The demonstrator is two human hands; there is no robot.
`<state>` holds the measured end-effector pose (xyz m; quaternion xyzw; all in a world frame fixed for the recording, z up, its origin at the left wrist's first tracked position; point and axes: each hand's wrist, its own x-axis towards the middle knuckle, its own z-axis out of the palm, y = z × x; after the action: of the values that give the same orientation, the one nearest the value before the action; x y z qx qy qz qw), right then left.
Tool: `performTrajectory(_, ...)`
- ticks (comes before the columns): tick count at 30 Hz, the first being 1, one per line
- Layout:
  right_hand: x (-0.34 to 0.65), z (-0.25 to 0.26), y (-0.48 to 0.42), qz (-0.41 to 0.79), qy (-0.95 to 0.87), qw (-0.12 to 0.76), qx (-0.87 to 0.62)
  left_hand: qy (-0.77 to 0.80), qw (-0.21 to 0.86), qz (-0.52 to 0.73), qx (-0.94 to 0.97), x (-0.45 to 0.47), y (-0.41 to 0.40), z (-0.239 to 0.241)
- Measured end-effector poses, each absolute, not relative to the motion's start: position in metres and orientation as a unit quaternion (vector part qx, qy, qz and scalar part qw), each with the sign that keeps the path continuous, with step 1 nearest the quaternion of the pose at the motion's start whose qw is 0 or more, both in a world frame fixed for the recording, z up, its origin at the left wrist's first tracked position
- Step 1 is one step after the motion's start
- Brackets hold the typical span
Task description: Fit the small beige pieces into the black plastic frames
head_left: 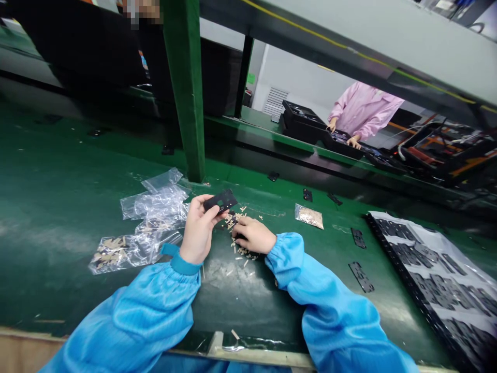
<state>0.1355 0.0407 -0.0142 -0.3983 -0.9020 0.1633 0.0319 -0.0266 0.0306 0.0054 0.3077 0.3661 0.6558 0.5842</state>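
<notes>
My left hand (199, 228) grips a flat black plate (221, 201) with cut-outs, thumb on its face, held above the green table. Just to its right, my right hand (254, 234) reaches down into a loose pile of small tan and dark pieces (241, 250). Its fingers are bent at the pile's edge, and whether a piece sits between the fingertips cannot be made out. Left of my hands lie crumpled clear plastic bags (159, 199), and one bag (111, 254) holds similar tan pieces.
A small bag of tan pieces (309, 216) lies to the right. Black plates (361, 276) are scattered beyond it, and a black tray (404, 280) carries rows of plates. A green post (188, 93) rises ahead. Across the line, a person in a pink sleeve (344, 103) works at black trays.
</notes>
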Motion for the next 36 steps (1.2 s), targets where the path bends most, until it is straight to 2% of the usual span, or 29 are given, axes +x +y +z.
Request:
performTrajectory(5, 0.153, -0.009, 0.042, 0.191, -0.914, 0.02, -0.356, 0.364, 0.59, 0.659, 0.292, -0.027, 0.031, 0.006)
performTrajectory(11, 0.171, -0.009, 0.033, 0.162, -0.899, 0.082, -0.399, 0.371, 0.588, 0.656, 0.295, -0.026, 0.03, 0.005)
performTrajectory(16, 0.173, -0.008, 0.012, 0.183, -0.9, 0.06, -0.391, 0.373, 0.587, 0.657, 0.291, -0.025, 0.031, 0.004)
performTrajectory(28, 0.137, -0.02, 0.055, 0.114, -0.806, 0.049, -0.579, 0.399, 0.573, 0.635, 0.331, -0.021, 0.028, 0.003)
performTrajectory(36, 0.134, -0.018, 0.056, 0.162, -0.773, 0.02, -0.613, 0.397, 0.56, 0.638, 0.349, -0.021, 0.028, 0.001)
